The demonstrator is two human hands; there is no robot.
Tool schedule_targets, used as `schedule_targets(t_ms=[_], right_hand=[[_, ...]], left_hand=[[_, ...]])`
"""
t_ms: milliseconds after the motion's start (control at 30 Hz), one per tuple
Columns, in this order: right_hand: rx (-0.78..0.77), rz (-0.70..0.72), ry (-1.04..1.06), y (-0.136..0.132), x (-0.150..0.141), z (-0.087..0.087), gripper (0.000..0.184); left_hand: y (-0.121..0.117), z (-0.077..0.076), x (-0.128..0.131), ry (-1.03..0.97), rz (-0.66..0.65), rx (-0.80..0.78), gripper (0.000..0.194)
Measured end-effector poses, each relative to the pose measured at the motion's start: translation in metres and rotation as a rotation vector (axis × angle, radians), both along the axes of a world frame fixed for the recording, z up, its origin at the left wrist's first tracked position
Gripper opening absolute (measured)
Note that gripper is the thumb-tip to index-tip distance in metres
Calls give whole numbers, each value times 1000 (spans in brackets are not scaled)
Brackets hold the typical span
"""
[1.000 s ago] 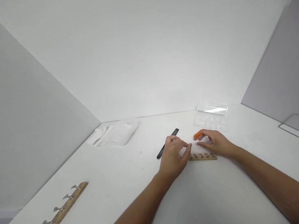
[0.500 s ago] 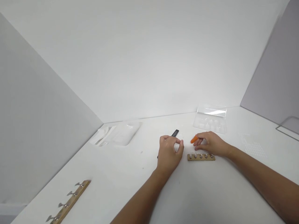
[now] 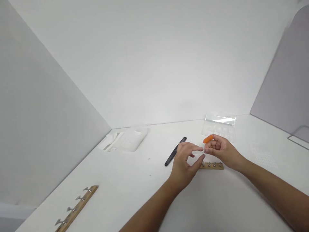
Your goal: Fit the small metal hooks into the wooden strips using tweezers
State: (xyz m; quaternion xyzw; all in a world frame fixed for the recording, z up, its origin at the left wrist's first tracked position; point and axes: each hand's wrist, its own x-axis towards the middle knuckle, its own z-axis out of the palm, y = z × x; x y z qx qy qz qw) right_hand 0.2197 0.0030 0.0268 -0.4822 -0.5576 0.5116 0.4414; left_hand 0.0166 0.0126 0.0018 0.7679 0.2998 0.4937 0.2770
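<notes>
My left hand (image 3: pixel 184 161) is open, its thumb and forefinger apart just left of my right hand's fingertips. My right hand (image 3: pixel 222 150) has its thumb pressed towards a curled finger. Whatever lies in that pinch is too small to make out. An orange rubber finger cot (image 3: pixel 208 139) covers one raised finger of the right hand. Below both hands lies a small wooden strip (image 3: pixel 214 166) with a row of metal posts, some bearing whitish tips. The left hand hides its left end. A black nail file (image 3: pixel 172 157) lies on the table beside the left hand.
A clear plastic case (image 3: pixel 218 127) stands open behind the right hand. A clear packet (image 3: pixel 131 140) lies at back left. Another wooden strip with metal posts (image 3: pixel 77 209) is at front left. A sheet of small clear pieces (image 3: pixel 264 158) and a wire frame (image 3: pixel 299 141) are on the right.
My left hand has moved right, up to the right hand, and its pinch has opened. The right hand's thumb and finger have closed together. More of the nail file shows.
</notes>
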Motion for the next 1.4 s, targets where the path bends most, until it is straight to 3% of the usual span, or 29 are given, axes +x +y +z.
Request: schedule_targets(t_ms=[167, 300, 400, 500, 633, 733, 900, 1200, 1300, 1400], right_hand=[[-93, -2, 60, -8, -11, 4, 49], [-165, -35, 109, -10, -12, 1, 57], [-137, -13, 76, -10, -11, 1, 53], [2, 53, -103, -11, -9, 2, 42], [255, 111, -425, -10, -3, 3, 23], [419, 89, -564, -9, 0, 1, 26], [507, 131, -632, -8, 1, -4, 31], [658, 116, -758, -9, 2, -11, 33], [627, 71, -741, -6, 3, -14, 36], [505, 38, -673, -2, 6, -15, 37]], left_hand=[[5, -1, 0, -73, 26, 261, 14], [9, 1, -5, 20, 116, 498, 18], [10, 3, -7, 61, 146, 574, 20], [10, 5, -7, 37, 134, 526, 15], [11, 5, -9, 32, 93, 313, 11], [11, 4, -9, 49, 21, 169, 11], [10, -1, -7, 39, -38, 26, 15], [14, -4, -7, 104, -70, 46, 19], [20, -10, -11, 175, 13, 99, 18], [33, -19, -21, 330, 299, 130, 13]])
